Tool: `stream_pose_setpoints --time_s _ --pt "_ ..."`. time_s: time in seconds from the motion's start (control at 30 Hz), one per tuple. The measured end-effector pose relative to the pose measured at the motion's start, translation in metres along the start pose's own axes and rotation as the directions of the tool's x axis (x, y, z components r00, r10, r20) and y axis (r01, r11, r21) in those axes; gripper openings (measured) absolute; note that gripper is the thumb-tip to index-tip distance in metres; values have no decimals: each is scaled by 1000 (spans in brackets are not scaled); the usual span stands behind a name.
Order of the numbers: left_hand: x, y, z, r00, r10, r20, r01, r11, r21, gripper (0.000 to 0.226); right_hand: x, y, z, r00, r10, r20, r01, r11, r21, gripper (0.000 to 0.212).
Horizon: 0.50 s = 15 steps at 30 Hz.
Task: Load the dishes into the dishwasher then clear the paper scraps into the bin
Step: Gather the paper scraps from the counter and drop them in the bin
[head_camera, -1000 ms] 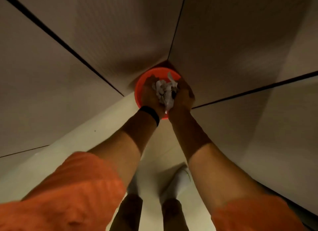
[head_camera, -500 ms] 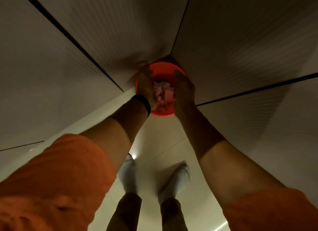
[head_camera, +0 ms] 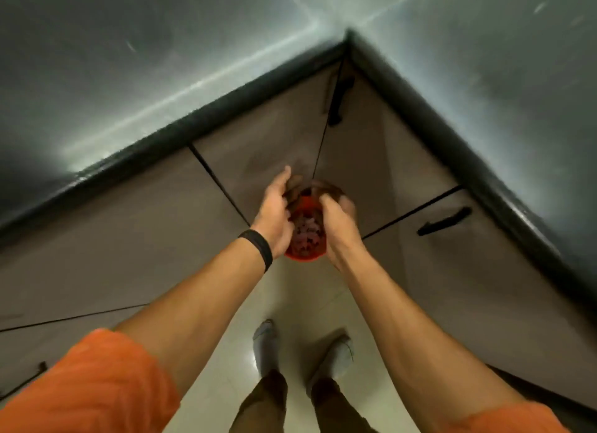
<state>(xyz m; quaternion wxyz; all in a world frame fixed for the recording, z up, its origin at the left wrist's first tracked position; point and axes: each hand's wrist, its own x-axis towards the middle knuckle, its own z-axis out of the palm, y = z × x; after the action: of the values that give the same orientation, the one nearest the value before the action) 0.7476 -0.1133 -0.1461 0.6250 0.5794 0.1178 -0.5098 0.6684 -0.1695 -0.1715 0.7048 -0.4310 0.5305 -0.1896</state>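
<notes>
An orange bin point(head_camera: 303, 256) stands on the floor in the inside corner of the cabinets. Paper scraps point(head_camera: 305, 233) lie in a heap inside it, looking pinkish in the dim light. My left hand point(head_camera: 274, 213), with a black band on its wrist, hovers over the bin's left rim with fingers spread and nothing in it. Over the right rim, my right hand point(head_camera: 339, 226) has its fingers loosely curved and also holds nothing. The far rim of the bin is hidden behind my fingers. No dishes or dishwasher are in view.
Grey-brown cabinet doors point(head_camera: 161, 226) meet at the corner behind the bin, with black handles point(head_camera: 444, 222) on the right. A dark countertop edge point(head_camera: 200, 116) runs above them. My socked feet point(head_camera: 266, 342) stand on the pale tiled floor just short of the bin.
A second ago both hands held a wad of paper scraps over the bin; the scraps now lie in the bin and the hands have parted. The view has tilted up, showing the countertop.
</notes>
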Motion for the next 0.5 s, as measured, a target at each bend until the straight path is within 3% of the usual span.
stream_pose_setpoints --time_s 0.1,0.27,0.5 --pt "-77 56 22 990 101 103 -105 994 31 57 -56 -61 -6 989 -119 83 117 993 31 17" --pt "-179 126 69 943 212 255 -219 976 -3 58 -153 -175 -22 949 -298 101 289 953 92 21" --pt "-243 170 146 846 259 466 -293 956 0 59 -208 -259 -57 886 -462 -43 463 874 146 21"
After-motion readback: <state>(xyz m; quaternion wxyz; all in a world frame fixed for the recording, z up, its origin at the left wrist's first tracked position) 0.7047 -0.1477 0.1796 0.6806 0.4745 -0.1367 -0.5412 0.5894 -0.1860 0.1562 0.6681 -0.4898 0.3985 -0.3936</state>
